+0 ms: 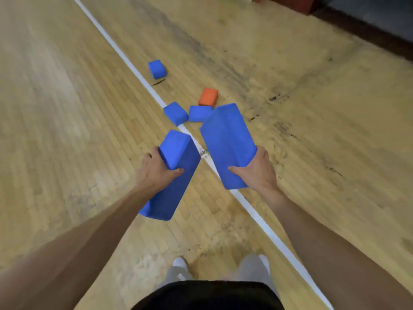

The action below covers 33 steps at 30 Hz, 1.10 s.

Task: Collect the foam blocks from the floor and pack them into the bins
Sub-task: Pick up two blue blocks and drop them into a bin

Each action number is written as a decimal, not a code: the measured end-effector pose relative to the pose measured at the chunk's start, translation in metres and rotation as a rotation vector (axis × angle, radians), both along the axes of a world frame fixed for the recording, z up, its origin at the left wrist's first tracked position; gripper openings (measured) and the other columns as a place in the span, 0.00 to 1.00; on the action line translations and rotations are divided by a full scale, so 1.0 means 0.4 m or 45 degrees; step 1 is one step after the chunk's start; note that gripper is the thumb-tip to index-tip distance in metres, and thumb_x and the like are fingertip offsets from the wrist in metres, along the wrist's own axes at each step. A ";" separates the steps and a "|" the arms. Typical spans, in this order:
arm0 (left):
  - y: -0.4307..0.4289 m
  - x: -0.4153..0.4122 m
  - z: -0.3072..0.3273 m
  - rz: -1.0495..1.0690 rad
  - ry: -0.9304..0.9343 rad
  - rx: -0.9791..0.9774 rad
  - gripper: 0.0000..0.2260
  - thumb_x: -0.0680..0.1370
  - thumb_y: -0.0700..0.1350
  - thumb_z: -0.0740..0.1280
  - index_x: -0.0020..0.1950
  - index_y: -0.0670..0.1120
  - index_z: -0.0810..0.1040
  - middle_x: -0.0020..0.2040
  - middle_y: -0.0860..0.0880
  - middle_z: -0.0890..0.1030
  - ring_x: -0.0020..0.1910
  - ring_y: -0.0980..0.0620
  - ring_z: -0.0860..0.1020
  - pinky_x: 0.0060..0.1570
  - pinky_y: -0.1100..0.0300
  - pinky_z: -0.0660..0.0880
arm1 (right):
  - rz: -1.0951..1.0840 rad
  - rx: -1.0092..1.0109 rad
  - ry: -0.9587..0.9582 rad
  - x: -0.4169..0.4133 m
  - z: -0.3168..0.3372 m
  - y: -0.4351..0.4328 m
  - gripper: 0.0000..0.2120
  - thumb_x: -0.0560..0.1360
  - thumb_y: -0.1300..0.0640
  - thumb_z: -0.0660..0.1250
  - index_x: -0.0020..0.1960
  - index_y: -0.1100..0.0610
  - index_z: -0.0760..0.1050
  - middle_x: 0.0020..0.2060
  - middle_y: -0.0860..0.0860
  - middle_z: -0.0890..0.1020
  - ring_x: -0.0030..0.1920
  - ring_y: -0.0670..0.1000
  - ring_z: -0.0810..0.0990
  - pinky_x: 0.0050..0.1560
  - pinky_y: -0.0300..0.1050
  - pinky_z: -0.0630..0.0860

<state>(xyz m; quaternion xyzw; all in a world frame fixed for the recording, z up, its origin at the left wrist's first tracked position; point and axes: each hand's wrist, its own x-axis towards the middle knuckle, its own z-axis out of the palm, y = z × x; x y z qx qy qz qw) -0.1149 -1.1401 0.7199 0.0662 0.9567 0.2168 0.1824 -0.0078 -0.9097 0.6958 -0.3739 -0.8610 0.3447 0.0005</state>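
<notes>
My left hand (156, 170) grips a blue foam block (176, 175) held above the floor, its long side pointing down and left. My right hand (257, 170) grips a second, larger-looking blue foam block (225, 142), tilted up and away. Ahead on the wooden floor lie two blue blocks side by side (175, 113) (199, 113), an orange block (208, 96) just behind them, and one more blue block (157, 69) farther off by the white line. No bin is in view.
A white painted line (268, 229) runs diagonally across the wooden gym floor (67, 108). My feet in light shoes (178, 271) stand at the bottom. A dark wall base and red object (288, 3) sit at the top right.
</notes>
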 end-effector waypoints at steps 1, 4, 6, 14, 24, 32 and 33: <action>0.074 0.024 0.016 -0.088 -0.001 -0.002 0.40 0.67 0.59 0.73 0.72 0.46 0.58 0.64 0.45 0.68 0.60 0.42 0.72 0.52 0.48 0.73 | -0.055 -0.002 0.030 0.058 0.010 0.063 0.43 0.62 0.43 0.77 0.69 0.57 0.61 0.64 0.53 0.69 0.62 0.57 0.74 0.54 0.49 0.71; 0.333 0.099 0.051 -0.330 0.036 -0.012 0.38 0.66 0.58 0.74 0.70 0.47 0.61 0.60 0.45 0.69 0.57 0.41 0.74 0.52 0.47 0.74 | -0.241 0.026 0.112 0.241 0.030 0.278 0.44 0.62 0.42 0.76 0.69 0.56 0.61 0.65 0.52 0.69 0.64 0.57 0.73 0.57 0.50 0.71; 0.527 0.178 0.058 -0.501 0.065 -0.055 0.38 0.66 0.57 0.75 0.69 0.47 0.61 0.60 0.44 0.70 0.58 0.40 0.74 0.53 0.45 0.74 | -0.358 0.049 0.134 0.390 0.033 0.429 0.44 0.62 0.42 0.76 0.70 0.55 0.60 0.66 0.52 0.68 0.64 0.56 0.73 0.58 0.51 0.72; 1.215 0.572 0.087 -1.038 0.091 -0.079 0.38 0.67 0.59 0.74 0.70 0.46 0.62 0.65 0.44 0.71 0.60 0.42 0.73 0.51 0.52 0.70 | -0.980 0.166 0.100 0.982 0.078 0.905 0.45 0.62 0.44 0.78 0.70 0.58 0.60 0.65 0.53 0.69 0.62 0.58 0.74 0.57 0.52 0.72; 1.820 0.802 -0.036 -1.258 0.053 0.026 0.38 0.66 0.61 0.73 0.68 0.45 0.64 0.64 0.48 0.72 0.59 0.45 0.74 0.48 0.53 0.70 | -1.347 0.193 -0.040 1.255 0.012 1.332 0.45 0.63 0.43 0.76 0.71 0.59 0.59 0.64 0.53 0.71 0.62 0.56 0.73 0.55 0.51 0.72; 2.389 0.866 -0.057 -1.412 -0.060 0.044 0.35 0.66 0.63 0.72 0.67 0.51 0.64 0.60 0.47 0.73 0.57 0.43 0.75 0.50 0.52 0.73 | -1.482 0.132 -0.117 1.323 0.027 1.788 0.44 0.62 0.43 0.76 0.70 0.58 0.61 0.62 0.52 0.73 0.60 0.56 0.75 0.56 0.54 0.74; 2.468 0.880 -0.046 -1.457 -0.038 0.050 0.35 0.66 0.63 0.72 0.67 0.52 0.63 0.60 0.46 0.74 0.58 0.42 0.75 0.52 0.51 0.73 | -1.523 0.142 -0.098 1.339 0.033 1.848 0.44 0.62 0.44 0.77 0.70 0.58 0.61 0.62 0.52 0.73 0.60 0.56 0.74 0.57 0.54 0.74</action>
